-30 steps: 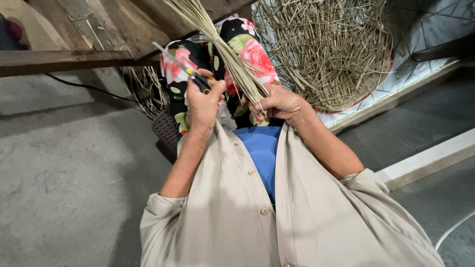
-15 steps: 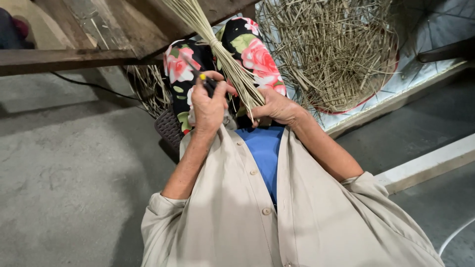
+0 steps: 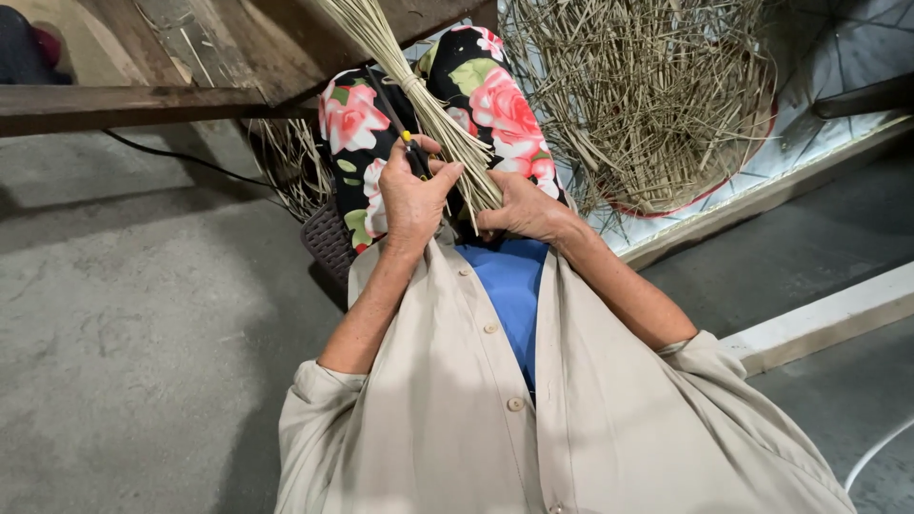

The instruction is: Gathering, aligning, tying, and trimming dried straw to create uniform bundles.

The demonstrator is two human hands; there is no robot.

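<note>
A bundle of thin dry sticks (image 3: 433, 109) is held across the lap, its butt end gripped by the right hand (image 3: 524, 207) just above the blue shirt (image 3: 509, 286); the fingers are curled tight around the stems, so the bundle is kept from fanning out. The left hand (image 3: 411, 195) is closed on a dark tool with a yellow spot (image 3: 409, 152), laid against the bundle near a binding of pale cord (image 3: 415, 84), apparently so that the tied end can be worked. The lap is covered by black trousers with pink roses (image 3: 495, 100). A loose heap of sticks (image 3: 657, 95) is spread on a patterned sheet (image 3: 838, 67) at the far right, within reach. A wooden beam (image 3: 124, 100) is seen at the far left. No packages, labels or signs are visible.
</note>
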